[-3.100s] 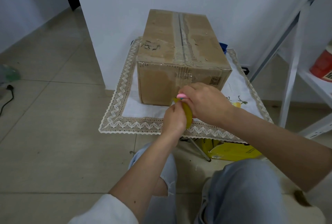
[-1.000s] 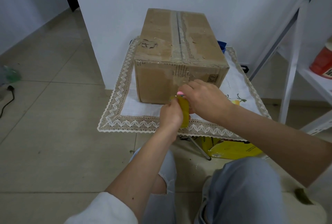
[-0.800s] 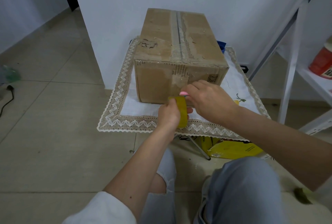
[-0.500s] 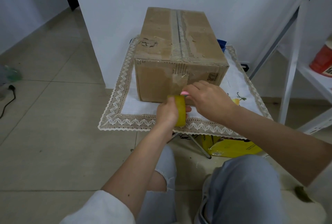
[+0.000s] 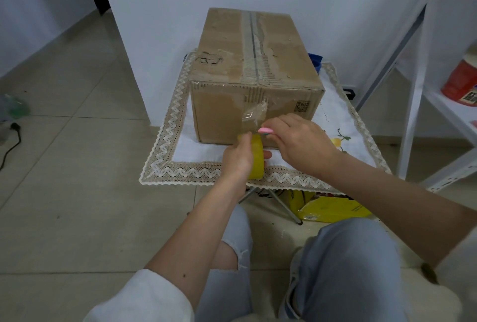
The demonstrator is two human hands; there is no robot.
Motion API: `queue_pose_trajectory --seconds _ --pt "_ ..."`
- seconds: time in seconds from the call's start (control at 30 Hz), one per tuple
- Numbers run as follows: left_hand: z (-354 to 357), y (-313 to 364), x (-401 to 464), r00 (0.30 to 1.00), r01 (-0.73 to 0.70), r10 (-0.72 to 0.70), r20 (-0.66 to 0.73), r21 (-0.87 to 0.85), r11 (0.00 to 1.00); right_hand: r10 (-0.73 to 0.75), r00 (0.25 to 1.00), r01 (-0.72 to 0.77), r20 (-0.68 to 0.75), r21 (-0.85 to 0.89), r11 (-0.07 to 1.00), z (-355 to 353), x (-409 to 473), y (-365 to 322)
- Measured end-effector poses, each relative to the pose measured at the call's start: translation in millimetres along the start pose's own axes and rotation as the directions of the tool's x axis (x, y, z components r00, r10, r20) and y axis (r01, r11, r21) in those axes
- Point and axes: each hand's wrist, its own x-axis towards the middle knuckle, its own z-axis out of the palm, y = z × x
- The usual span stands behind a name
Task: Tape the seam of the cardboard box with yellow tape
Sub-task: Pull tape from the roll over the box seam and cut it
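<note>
The cardboard box sits on a lace-edged cloth over a small folding table, its top seam running from the near edge to the far wall and carrying only torn, old tape residue. In front of the box's near face the left hand grips the yellow tape roll, fingers curled around it. Just to the right, the right hand is closed on a small pink tool — likely a cutter — held at the top of the roll. A clear film of tape appears to rise from the roll up the near face of the box.

The step in hand seems to be freeing or trimming the tape end low on the near face. To do it well, the person should keep the roll steady and the strip taut, line it up with the seam above, and press the end flat before pulling — slack would wrinkle it. Whether a blade is exposed cannot be told.
</note>
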Motion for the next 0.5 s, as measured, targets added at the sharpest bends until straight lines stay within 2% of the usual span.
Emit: queue_pose_trajectory --seconds 0.27,0.5 --pt "0.9 -1.4 -2.1 0.999 -0.028 0.026 -0.03 -0.046 0.999 -0.023 0.999 0.023 -0.039 0.0 1.0 -1.3 -4.5 -0.2" --pt "0.5 -1.1 -1.8 0.999 -0.043 0.041 -0.035 -0.056 0.998 -0.05 0.999 0.05 -0.015 -0.039 0.998 4.5 -1.1 0.5"
